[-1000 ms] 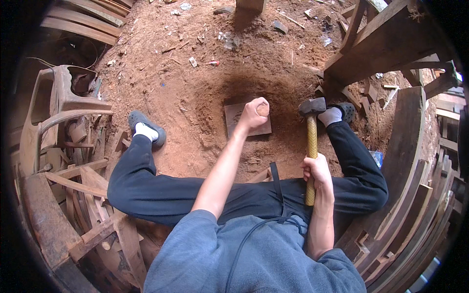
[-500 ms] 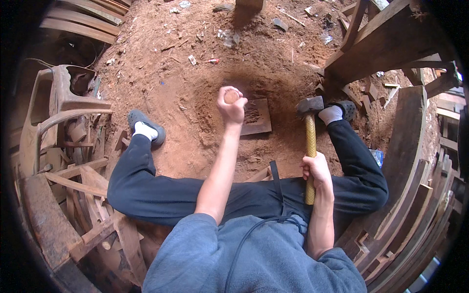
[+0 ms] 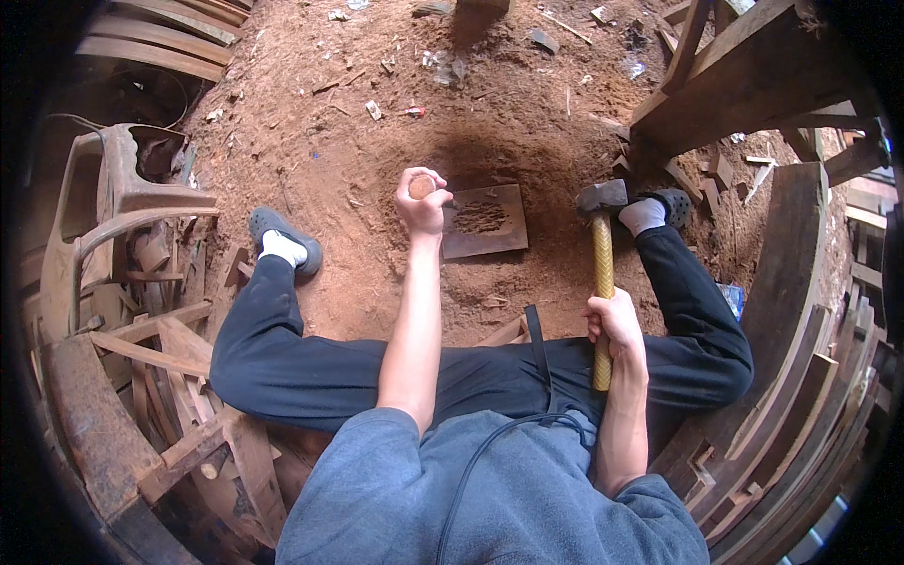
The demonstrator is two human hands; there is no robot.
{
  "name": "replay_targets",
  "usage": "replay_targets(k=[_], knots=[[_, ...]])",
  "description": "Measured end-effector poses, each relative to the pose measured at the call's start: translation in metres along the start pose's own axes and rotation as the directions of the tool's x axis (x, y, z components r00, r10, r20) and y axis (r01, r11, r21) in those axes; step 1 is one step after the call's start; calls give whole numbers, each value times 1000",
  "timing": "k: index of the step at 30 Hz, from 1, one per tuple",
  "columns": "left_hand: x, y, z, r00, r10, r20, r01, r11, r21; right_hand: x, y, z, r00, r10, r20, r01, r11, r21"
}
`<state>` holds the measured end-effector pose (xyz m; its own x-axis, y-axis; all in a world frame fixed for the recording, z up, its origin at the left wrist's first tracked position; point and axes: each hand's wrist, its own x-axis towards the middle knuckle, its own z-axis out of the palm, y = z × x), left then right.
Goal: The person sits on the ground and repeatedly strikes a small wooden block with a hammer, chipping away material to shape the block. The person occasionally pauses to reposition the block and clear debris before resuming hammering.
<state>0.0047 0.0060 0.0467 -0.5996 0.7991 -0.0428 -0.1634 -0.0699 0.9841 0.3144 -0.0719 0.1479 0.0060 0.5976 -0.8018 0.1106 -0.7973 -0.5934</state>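
My left hand [image 3: 421, 212] is closed round a short round wooden piece [image 3: 421, 185], its pale end facing up, above the left edge of a square board [image 3: 509, 222] on the dusty ground. The board has a rough, dark, pitted middle. My right hand [image 3: 612, 325] grips the yellow handle [image 3: 603, 264] of a hammer, whose dark steel head [image 3: 603, 196] is raised near my right foot, right of the board. My legs in dark trousers are spread either side of the board.
A carved wooden chair frame [image 3: 141, 193] and stacked timber stand at the left. A large wooden beam structure [image 3: 725, 94] is at the upper right, with planks [image 3: 786, 245] along the right side. Sawdust, wood scraps and litter cover the ground [image 3: 330, 132].
My left hand with the wooden piece has moved left and up, uncovering more of the board's middle. My right hand and the hammer have barely moved.
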Motion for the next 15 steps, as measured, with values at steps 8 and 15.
replay_targets(k=[8,15], knots=[[-2,-6,-1,1000,13,5,-13,996,88,0,-1,-1,1000,3,22,-4,1000,22],[-4,-11,-1,1000,6,8,-7,994,113,-2,-2,0,1000,-4,11,4,1000,-2]])
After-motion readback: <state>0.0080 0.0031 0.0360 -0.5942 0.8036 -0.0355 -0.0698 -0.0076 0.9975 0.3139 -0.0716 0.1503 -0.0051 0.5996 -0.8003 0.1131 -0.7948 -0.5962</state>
